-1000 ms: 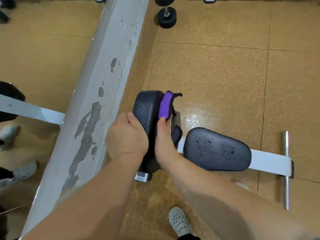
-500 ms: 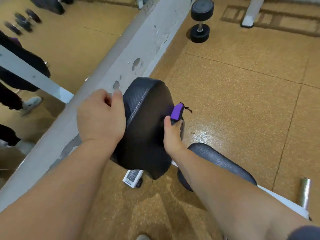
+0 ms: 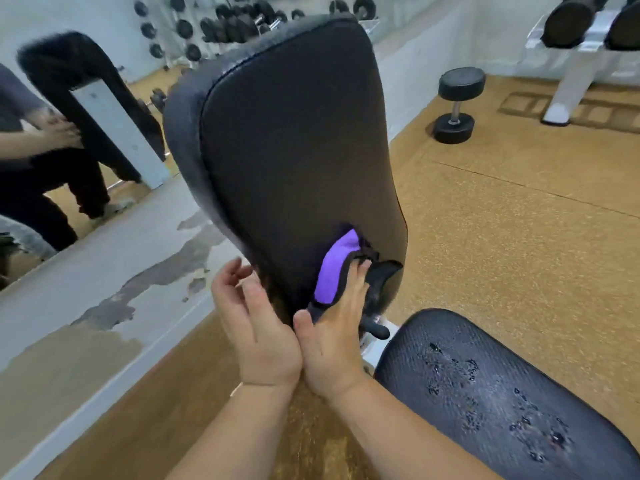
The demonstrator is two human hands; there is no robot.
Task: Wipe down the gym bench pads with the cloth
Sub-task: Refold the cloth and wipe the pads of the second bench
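Note:
The black back pad (image 3: 294, 140) of the gym bench stands upright in front of me and fills the middle of the view. My right hand (image 3: 334, 337) presses a purple and black cloth (image 3: 336, 265) flat against the pad's lower front face. My left hand (image 3: 252, 320) hovers by the pad's lower left edge with its fingers spread and nothing in it. The black seat pad (image 3: 491, 393) lies at the lower right, with drops of liquid on its surface.
A wall mirror (image 3: 69, 133) above a chipped grey ledge (image 3: 104, 271) runs along the left. A black dumbbell (image 3: 457, 102) stands on the tan floor (image 3: 519, 220) at the right, near a white rack (image 3: 571, 64). Several weights show in the mirror.
The view has dropped low and close to the back pad. My left hand has come off the pad's top edge and opened near its base. My right hand has spread flat on the cloth.

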